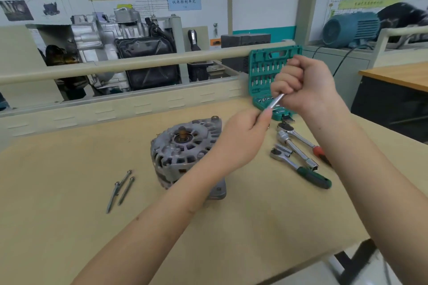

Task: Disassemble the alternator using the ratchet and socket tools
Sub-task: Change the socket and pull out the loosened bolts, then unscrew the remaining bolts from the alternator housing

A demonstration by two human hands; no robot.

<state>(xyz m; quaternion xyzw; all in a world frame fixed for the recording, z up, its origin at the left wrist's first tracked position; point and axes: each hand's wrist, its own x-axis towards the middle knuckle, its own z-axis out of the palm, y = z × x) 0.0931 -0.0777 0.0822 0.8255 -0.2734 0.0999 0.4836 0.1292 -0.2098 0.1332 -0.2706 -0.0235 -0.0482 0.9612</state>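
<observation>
Behind the tan workbench (69, 192) a classroom workshop is seen, with wiring charts on the wall and a cutaway engine beyond a rail. Above the bench, a slim silver rod (275, 102), judged to be an extension bar or a long bolt, is gripped by the right hand (305, 83), whose fingers are clenched round its upper end. Its lower end is pinched by the left hand (243, 139), though the fingertips are blurred. Just below the left hand, the alternator (185, 152) is stood on the bench with its shaft end upward, untouched by either hand. To its left, three long bolts (121, 188) are laid together, well apart from it. To the right, two ratchets (298, 155) and a socket bar are laid near one another, and an open green socket case (266, 76) is propped behind the hands. Several slips could be expected: the rod could be dropped onto the housing if the two-handed grip is eased unevenly, and the loose bolts could be rolled off the bench if nudged by a forearm. The unsteadied alternator could tip once torque is applied.
</observation>
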